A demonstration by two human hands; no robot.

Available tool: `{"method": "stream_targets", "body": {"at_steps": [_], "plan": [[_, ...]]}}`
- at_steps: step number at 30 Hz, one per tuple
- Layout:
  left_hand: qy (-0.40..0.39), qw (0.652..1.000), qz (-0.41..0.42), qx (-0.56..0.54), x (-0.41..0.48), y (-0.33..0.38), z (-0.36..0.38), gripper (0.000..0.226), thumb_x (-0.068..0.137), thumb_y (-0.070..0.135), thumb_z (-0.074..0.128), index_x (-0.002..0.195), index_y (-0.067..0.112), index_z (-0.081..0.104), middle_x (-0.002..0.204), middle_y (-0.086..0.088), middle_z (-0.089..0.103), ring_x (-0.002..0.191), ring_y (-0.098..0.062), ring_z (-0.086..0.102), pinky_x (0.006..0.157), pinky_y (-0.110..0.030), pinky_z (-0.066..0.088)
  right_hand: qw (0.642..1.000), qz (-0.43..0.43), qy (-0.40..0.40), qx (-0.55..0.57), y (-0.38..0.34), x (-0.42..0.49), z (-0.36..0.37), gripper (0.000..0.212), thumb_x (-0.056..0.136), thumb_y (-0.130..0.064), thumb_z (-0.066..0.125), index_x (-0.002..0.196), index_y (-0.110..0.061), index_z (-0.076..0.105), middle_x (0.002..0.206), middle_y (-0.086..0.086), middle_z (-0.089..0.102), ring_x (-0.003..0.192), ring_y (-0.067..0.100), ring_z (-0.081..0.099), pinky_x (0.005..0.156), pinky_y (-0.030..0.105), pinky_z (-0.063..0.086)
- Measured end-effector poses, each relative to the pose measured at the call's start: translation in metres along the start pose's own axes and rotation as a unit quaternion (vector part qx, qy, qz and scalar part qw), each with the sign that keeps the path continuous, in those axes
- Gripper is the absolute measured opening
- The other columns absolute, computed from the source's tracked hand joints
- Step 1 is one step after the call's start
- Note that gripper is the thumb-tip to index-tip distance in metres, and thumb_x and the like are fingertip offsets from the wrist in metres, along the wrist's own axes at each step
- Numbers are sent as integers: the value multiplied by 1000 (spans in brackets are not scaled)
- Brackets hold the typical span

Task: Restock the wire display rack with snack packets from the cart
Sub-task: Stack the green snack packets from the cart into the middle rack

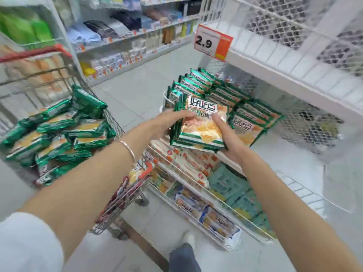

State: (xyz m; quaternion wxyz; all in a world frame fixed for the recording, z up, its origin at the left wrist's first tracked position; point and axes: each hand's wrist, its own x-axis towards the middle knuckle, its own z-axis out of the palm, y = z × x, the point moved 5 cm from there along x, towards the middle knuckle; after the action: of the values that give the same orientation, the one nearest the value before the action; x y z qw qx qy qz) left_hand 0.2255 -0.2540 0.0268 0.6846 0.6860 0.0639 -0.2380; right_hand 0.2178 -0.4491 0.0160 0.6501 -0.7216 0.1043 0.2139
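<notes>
A stack of snack packets (200, 132), green-edged with pale biscuits printed on a white face, is gripped by two hands. The left hand (167, 122) is curled round its left edge, and the right hand (228, 139) is closed under its right corner, thumb on top. The packets in it cannot be counted. It is held just before the wire display rack (275, 77), where rows of rack packets (222, 91) are leaned. More cart packets (59, 132) are piled in the cart (113, 122). One price tag (213, 43) reads 2.9.

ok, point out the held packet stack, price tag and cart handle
held packet stack (200, 126), head view, front face of top packet
price tag (213, 42), head view, middle of the card
cart handle (33, 53), head view, red bar
</notes>
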Motion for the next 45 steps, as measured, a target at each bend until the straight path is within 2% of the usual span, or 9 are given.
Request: {"method": "stream_targets", "body": {"at_steps": [4, 9, 12, 17, 20, 24, 27, 37, 45], "plan": [[-37, 992, 49, 108, 62, 53, 93, 118, 56, 65, 83, 149, 11, 36, 149, -12, 45, 133, -29, 47, 113, -48, 36, 994, -47, 82, 47, 8, 20, -122, 126, 49, -90, 72, 152, -27, 36, 154, -2, 44, 140, 23, 44, 118, 54, 30], [-66, 960, 66, 266, 120, 81, 171, 129, 55, 71, 79, 157, 22, 17, 160, -6, 28, 142, -27, 34, 117, -44, 29, 990, -92, 95, 45, -1, -7, -189, 95, 30, -61, 95, 109, -17, 68, 102, -4, 77, 96, 13, 73, 91, 30, 57], [-84, 920, 80, 373, 149, 68, 188, 116, 67, 49, 86, 157, 22, 17, 159, -8, 30, 141, -29, 36, 116, -40, 33, 987, -74, 138, -44, 23, 10, -214, 122, 33, -52, 100, 137, -14, 49, 123, 0, 69, 107, 15, 68, 92, 31, 57], [-90, 800, 119, 581, 165, 48, 181, 107, 62, 44, 90, 149, 27, 31, 160, -2, 26, 144, -28, 28, 117, -45, 27, 983, -61, 9, -172, 61, 30, -186, 45, 77, -16, 87, 112, -18, 59, 94, -27, 68, 81, -11, 64, 66, 6, 48], [-118, 739, 132, 651, 167, 38, 173, 114, 63, 57, 84, 154, 31, 21, 166, 3, 1, 152, -23, -1, 122, -53, -1, 986, 1, -63, -153, 61, 33, -188, 49, 76, -43, 85, 117, -30, 63, 117, -17, 68, 112, 6, 63, 95, 22, 52], [-162, 733, 89, 655, 169, 25, 166, 114, 65, 91, 48, 154, 47, -8, 161, 10, -25, 147, -17, -27, 116, -51, -18, 985, 131, -49, 97, 66, 37, -209, 71, 82, -76, 49, 132, -27, 57, 129, 2, 68, 121, 21, 62, 104, 41, 47], [-119, 697, 124, 696, 170, 18, 163, 96, 71, 94, 15, 151, 49, -15, 160, 7, -28, 146, -18, -30, 117, -59, -16, 989, 143, 12, 13, 69, 51, -195, 62, 95, -67, 41, 127, -18, 60, 123, -3, 69, 117, 19, 62, 110, 38, 42], [-48, 707, 215, 672, 162, 17, 157, 95, 72, 92, 15, 155, 46, 8, 166, 3, -9, 151, -20, -16, 117, -57, -15, 980, 153, 126, -24, 80, 56, -197, 135, 41, -106, 47, 145, -20, 42, 139, 3, 57, 120, 26, 58, 99, 50, 48], [-20, 696, 182, 695, 158, 7, 141, 91, 70, 93, 3, 151, 52, -7, 165, 4, -12, 151, -25, -16, 114, -66, -11, 987, 148, 45, -54, 64, 28, -179, 51, 91, -58, 60, 115, -12, 59, 100, -1, 72, 97, 12, 67, 90, 27, 50]]}}
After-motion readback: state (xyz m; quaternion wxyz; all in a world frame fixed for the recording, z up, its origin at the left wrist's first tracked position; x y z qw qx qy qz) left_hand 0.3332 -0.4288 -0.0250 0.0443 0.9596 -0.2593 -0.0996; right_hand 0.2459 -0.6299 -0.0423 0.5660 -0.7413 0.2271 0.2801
